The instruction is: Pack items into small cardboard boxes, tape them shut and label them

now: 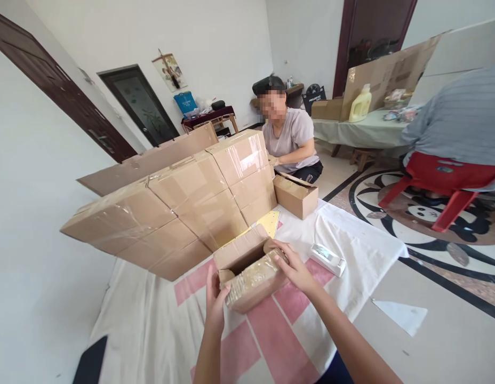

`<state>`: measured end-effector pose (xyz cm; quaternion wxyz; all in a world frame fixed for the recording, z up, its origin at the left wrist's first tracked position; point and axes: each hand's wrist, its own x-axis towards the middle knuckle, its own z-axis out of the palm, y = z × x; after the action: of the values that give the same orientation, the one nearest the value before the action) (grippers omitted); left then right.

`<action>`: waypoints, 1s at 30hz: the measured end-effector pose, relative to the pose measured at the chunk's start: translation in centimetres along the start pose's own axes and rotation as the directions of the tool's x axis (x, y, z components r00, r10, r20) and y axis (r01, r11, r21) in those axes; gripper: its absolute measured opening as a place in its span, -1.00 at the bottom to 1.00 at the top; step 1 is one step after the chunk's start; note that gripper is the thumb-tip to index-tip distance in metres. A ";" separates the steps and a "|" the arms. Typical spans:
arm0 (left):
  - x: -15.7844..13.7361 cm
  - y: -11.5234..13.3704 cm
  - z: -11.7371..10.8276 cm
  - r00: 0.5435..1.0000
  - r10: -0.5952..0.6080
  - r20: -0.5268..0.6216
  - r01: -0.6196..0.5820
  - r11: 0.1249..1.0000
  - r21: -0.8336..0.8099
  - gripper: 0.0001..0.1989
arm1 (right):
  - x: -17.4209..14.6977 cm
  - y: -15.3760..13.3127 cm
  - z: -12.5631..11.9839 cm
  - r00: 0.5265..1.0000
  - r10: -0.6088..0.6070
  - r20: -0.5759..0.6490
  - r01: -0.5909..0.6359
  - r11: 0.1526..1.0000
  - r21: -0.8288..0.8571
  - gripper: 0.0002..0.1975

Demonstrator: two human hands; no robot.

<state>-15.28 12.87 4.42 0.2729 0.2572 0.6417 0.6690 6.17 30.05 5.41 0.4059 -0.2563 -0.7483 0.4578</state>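
A small cardboard box (pixel 253 285) with its top flap raised is between my hands, above the pink and white cloth. Crumpled clear tape covers its near side, and its inside is dark. My left hand (pixel 216 293) grips the left end, with the thumb on the near edge. At the right end, my right hand (pixel 289 262) is closed over the corner, fingers on the near side. A white handheld device (pixel 327 260) with a small screen lies on the cloth to the right. Behind the box, a yellow sheet (pixel 271 221) is partly hidden.
Stacked taped cartons (pixel 191 194) form a wall behind the cloth. A partly open carton (pixel 295 197) stands near a seated person (pixel 289 133). Another person (pixel 459 117) sits on a red chair (pixel 451 173) at right. A black object (pixel 90 362) lies lower left.
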 end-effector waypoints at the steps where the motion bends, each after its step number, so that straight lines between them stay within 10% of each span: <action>1: 0.4 0.5 -0.2 1.000 -0.009 0.025 0.008 1.000 0.026 -0.11 | -0.3 0.2 0.4 0.999 0.014 -0.048 -0.014 1.000 -0.001 -0.50; 6: 1.6 2.3 -1.4 0.975 0.054 0.215 -0.133 0.919 0.371 -0.75 | -3.8 0.9 -1.2 0.901 -0.026 -0.433 -0.019 0.995 -0.099 -0.59; 11: 0.8 3.3 -1.3 0.950 0.106 0.293 -0.274 0.731 0.626 -0.72 | -6.8 2.5 -9.5 0.716 0.076 -0.694 -0.290 0.937 -0.196 -0.73; 17: -1.2 5.6 1.5 0.915 0.242 0.322 -0.390 0.335 0.858 -0.69 | -8.8 5.2 -14.9 0.745 0.331 -0.579 -0.505 0.848 -0.164 -0.69; 25: -4.8 7.3 4.8 0.912 0.094 0.399 -0.409 0.161 0.898 -0.62 | -6.7 5.4 -14.9 0.871 0.436 -0.229 -0.491 0.802 -0.340 -0.69; 30: -7.3 5.7 13.0 0.628 0.362 0.689 -0.775 0.206 0.598 -0.66 | -4.2 5.0 -15.3 0.843 0.524 -0.126 -0.518 0.726 -0.453 -0.71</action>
<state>-1.15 16.97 10.75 -0.0473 0.7107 0.6635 0.2288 21.38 36.40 3.19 0.1825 -0.5437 -0.7362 0.3593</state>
